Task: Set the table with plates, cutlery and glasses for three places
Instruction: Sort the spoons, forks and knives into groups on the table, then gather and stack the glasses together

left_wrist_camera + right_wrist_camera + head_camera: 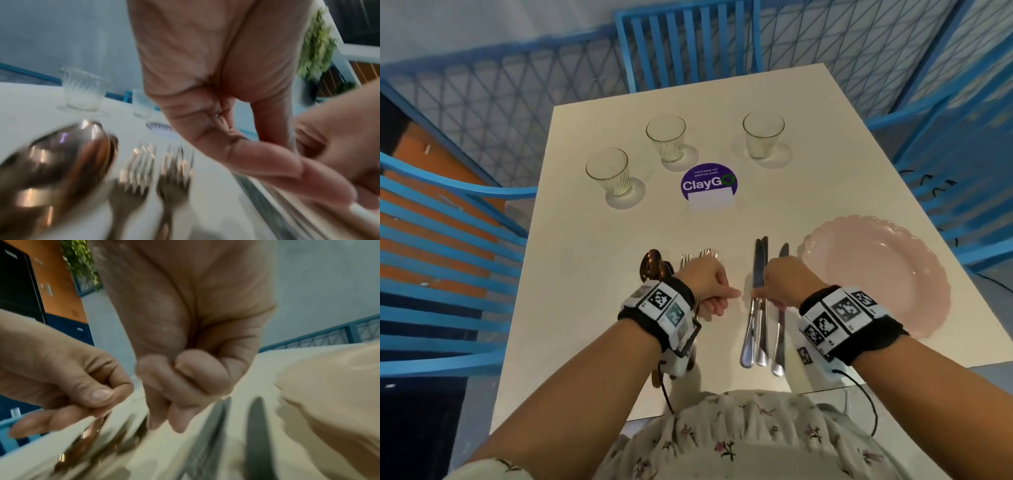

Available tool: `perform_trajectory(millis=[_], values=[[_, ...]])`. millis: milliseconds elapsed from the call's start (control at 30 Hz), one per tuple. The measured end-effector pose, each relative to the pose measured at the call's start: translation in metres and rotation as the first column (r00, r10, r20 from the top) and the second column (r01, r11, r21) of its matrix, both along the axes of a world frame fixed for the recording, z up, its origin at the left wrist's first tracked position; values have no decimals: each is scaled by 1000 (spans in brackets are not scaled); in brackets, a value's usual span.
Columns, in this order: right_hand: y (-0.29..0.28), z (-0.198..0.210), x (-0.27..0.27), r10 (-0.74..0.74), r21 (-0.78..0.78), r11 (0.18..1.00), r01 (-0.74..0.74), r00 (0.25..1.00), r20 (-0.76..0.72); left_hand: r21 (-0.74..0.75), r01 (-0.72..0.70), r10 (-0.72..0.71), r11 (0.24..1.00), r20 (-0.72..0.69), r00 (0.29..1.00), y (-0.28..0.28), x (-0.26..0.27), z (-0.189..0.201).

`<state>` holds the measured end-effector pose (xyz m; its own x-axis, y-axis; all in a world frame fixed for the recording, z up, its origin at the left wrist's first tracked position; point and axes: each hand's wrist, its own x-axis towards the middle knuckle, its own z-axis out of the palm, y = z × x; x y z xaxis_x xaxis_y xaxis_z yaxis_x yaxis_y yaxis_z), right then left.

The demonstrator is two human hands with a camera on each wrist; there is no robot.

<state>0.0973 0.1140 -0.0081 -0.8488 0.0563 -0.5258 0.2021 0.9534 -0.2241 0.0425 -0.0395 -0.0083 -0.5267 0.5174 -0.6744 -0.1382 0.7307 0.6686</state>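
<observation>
- Left hand (703, 286) and right hand (787, 279) hover over the white table (592, 308), fingers curled, gripping nothing.
- Three clear ribbed glasses (608, 174), three steel knives (758, 301), one pink scalloped plate (876, 270).

A cream-white table (825, 178) carries everything here. Three clear ribbed glasses stand upright on its far half: one toward the left edge (608, 173), one nearer the middle (667, 137), one to the right (763, 134), all well apart. Between them and the cutlery a round purple "ClayGo" sticker (708, 185) lies flat on the top. On the near half, copper-coloured spoons (652, 263) lie overlapping at the left, with forks (698, 255) just beside them. Three table knives (761, 260) lie lengthwise to the right, two touching and one apart. A stack of pale pink scalloped plates (876, 274) sits near the right edge.
</observation>
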Motion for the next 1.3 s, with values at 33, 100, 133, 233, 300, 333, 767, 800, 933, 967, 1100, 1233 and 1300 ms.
perform_trajectory(millis=[33,100,133,233,300,333,767,800,933,967,1100,1233,1300], values=[[-3,10,-7,14,15,1000,-14,1000,0,40,-22,24,999,-49,999,-7,-12,14],[-10,34,-23,53,37,998,-51,998,-45,111,-92,108,990,-144,984,-23,-40,44],[-13,46,-32,62,34,998,-59,995,-74,136,-130,156,982,-203,967,-31,-55,59],[-26,79,-64,18,-29,999,-23,986,-164,237,-275,350,932,-386,854,-56,-99,98],[-33,94,-89,-27,-80,997,8,970,-241,328,-367,488,871,-475,733,-73,-130,113],[-36,99,-104,-61,-117,993,29,959,-277,376,-412,556,830,-491,671,-82,-146,116],[-57,37,-262,-501,-368,845,388,817,-286,-34,-621,540,783,-457,706,-116,-218,5],[-57,28,-269,-514,-374,836,402,813,-273,-15,-635,562,772,-452,693,-115,-216,-4],[-52,-6,-294,-527,-429,808,402,819,-225,126,-722,710,681,-357,607,-116,-223,-33],[-50,-12,-299,-533,-460,793,399,820,-208,161,-731,733,663,-340,589,-116,-225,-37],[-46,-31,-311,-609,-624,664,412,782,-132,289,-738,788,610,-318,527,-113,-230,-49],[-45,-48,-315,-644,-745,566,354,754,-131,389,-734,830,557,-267,489,-111,-234,-58],[-45,-55,-321,-626,-764,564,313,766,-148,441,-729,851,523,-233,470,-112,-236,-60]])
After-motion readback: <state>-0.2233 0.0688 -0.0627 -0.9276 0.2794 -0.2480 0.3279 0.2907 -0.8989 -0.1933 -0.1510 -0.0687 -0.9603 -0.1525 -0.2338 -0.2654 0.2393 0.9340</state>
